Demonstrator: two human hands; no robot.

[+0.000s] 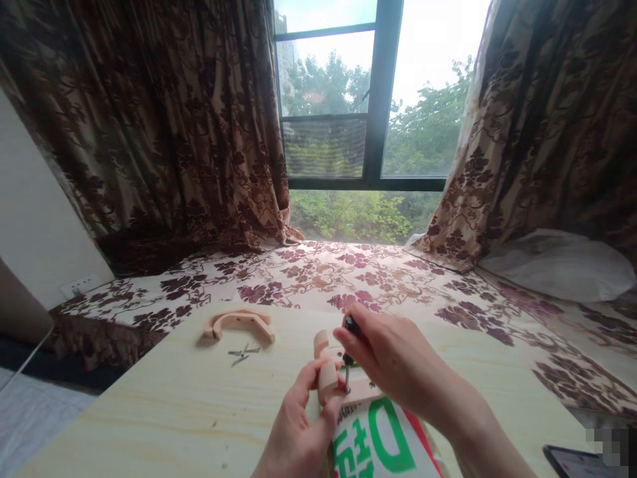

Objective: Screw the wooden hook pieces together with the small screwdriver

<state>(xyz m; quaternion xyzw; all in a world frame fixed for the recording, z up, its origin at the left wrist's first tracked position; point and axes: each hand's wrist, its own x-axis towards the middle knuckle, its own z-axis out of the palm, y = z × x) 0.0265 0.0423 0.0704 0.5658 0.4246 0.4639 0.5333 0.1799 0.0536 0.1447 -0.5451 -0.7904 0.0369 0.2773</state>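
My right hand point(391, 348) is closed round the black handle of a screwdriver point(348, 373). The screwdriver stands nearly upright, its tip at a screw in a pale wooden piece point(361, 393) with rounded ends. My left hand point(301, 418) grips that piece by its near left end, thumb and fingers on either side. Just behind lies a similar wooden piece point(321, 342), partly covered by my hands. Beneath them is a white packet point(378, 441) with green lettering and a red edge. Two curved wooden pieces point(237, 320) lie to the left, with several loose screws point(243, 354) in front of them.
The light wooden tabletop point(164, 411) has a few dark specks near its front. A dark-edged device point(577, 459) lies at the lower right corner. Beyond the table is a flower-patterned window ledge point(318, 272), with a white translucent bag point(557, 265) on the right and curtains beside the window.
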